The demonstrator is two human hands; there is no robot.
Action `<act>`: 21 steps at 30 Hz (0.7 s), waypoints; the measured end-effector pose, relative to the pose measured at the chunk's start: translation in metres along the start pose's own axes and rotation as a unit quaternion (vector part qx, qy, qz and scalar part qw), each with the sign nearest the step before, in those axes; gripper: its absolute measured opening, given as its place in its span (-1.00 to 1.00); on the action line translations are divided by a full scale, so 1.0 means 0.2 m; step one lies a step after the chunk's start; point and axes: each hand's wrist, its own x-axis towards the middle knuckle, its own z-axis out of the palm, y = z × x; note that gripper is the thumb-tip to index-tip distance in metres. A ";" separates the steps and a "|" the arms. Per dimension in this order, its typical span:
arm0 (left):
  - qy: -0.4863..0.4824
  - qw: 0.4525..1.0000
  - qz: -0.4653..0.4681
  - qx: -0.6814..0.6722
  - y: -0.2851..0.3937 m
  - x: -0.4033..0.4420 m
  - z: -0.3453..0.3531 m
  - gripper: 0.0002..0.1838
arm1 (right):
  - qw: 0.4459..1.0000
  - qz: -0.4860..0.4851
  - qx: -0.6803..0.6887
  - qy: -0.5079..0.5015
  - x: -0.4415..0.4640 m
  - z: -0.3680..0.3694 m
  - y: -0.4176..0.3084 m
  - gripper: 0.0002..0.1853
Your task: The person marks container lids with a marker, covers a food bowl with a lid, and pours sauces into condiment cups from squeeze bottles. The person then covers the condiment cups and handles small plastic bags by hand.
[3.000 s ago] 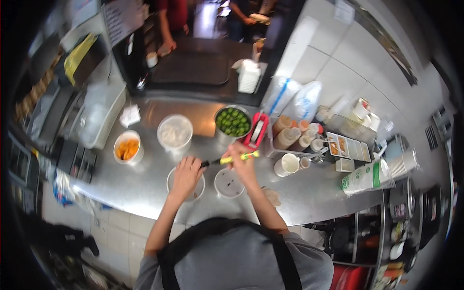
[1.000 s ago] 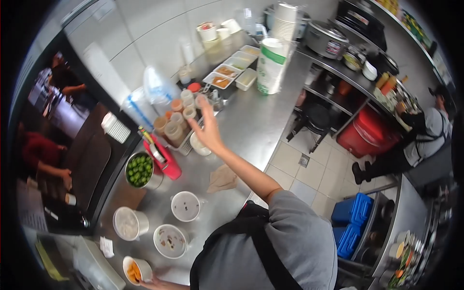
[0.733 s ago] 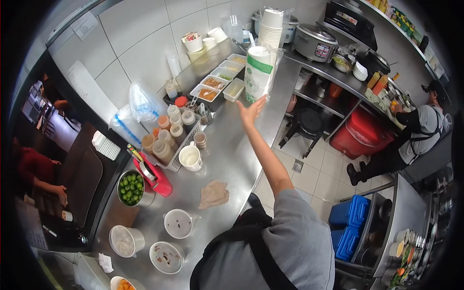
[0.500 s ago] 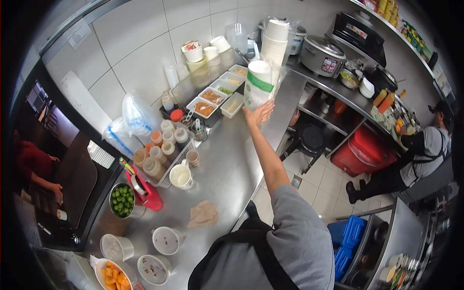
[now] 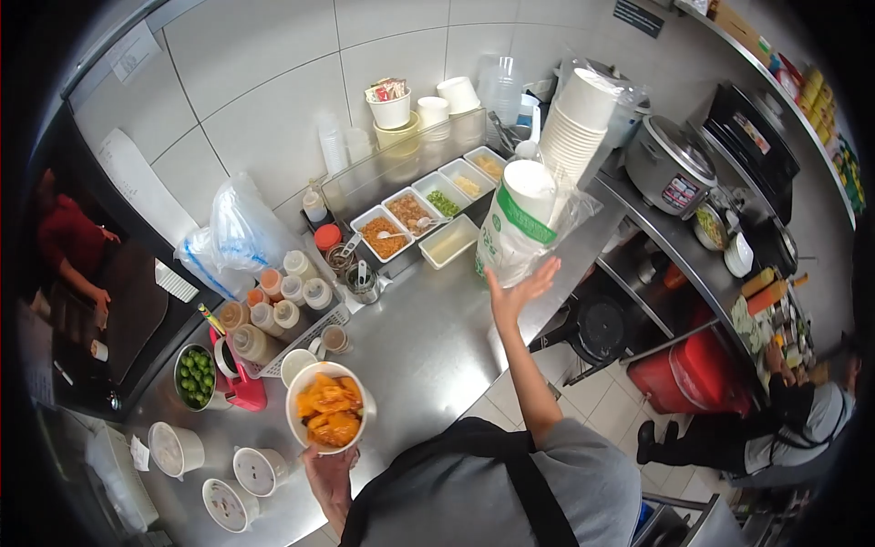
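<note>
My left hand (image 5: 330, 481) grips the tub (image 5: 292, 407) of orange food (image 5: 330, 412), best held level; my right hand (image 5: 522, 294), unclenched, spreads near the bagged cups (image 5: 516, 221).

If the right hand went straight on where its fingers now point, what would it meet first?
Probably the loose clear plastic of the green-banded pack, just past the right hand; depth is unclear, so they may touch.

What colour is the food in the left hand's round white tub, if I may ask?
The food is orange; the head view shows it best.
</note>
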 end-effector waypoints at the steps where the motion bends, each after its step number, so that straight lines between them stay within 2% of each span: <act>1: 0.009 1.000 -0.009 0.006 -0.04 0.02 0.05 -0.35 | 0.996 -0.089 0.015 -0.028 -0.03 -0.02 0.00 0.03; 3: 0.030 0.999 -0.031 0.020 -0.12 0.06 0.10 -0.36 | 0.961 -0.260 0.043 -0.084 -0.09 -0.04 0.01 -0.18; 5: 0.017 0.998 -0.039 0.037 -0.18 0.11 0.14 -0.38 | 0.902 -0.294 0.083 -0.305 -0.08 0.07 -0.01 -0.50; 8: 0.013 0.998 -0.053 0.032 -0.25 0.18 0.16 -0.51 | 0.896 -0.102 0.023 -0.431 -0.07 0.27 -0.14 -0.67; 11: 0.034 0.998 -0.051 0.016 -0.30 0.23 0.17 -0.64 | 0.868 -0.196 -0.016 -0.456 -0.08 0.46 -0.02 -0.84; 13: 0.045 0.998 -0.051 0.014 -0.31 0.22 0.20 -0.64 | 0.862 -0.206 -0.022 -0.462 -0.05 0.47 -0.01 -0.88; 18: 0.054 0.996 -0.055 0.033 -0.29 0.21 0.23 -0.62 | 0.817 -0.191 -0.051 -0.542 0.03 0.50 -0.01 -0.84; 21: 0.054 0.996 -0.059 0.041 -0.29 0.23 0.24 -0.61 | 0.821 -0.189 -0.064 -0.534 0.13 0.42 -0.18 -0.83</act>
